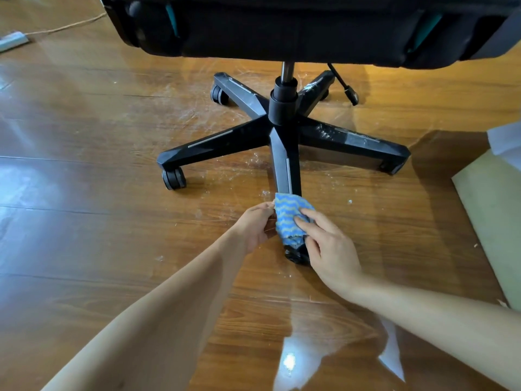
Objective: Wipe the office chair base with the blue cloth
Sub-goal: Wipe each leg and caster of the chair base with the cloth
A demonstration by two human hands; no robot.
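Observation:
A black five-legged office chair base (284, 145) stands on the wooden floor, with white dust on its right leg. A blue cloth (289, 215) with wavy yellow-grey stripes is draped over the end of the near leg, just above its caster (296, 253). My left hand (258, 225) pinches the cloth's left edge. My right hand (328, 246) wraps the cloth from the right, fingers curled over it and around the leg's end.
The black chair seat (282, 26) overhangs the base at the top. A height lever (348, 90) sticks out at the right. White dust lies on the floor around the base. A pale board (493, 210) lies at the right edge. A cord and a power strip (12, 40) lie far left.

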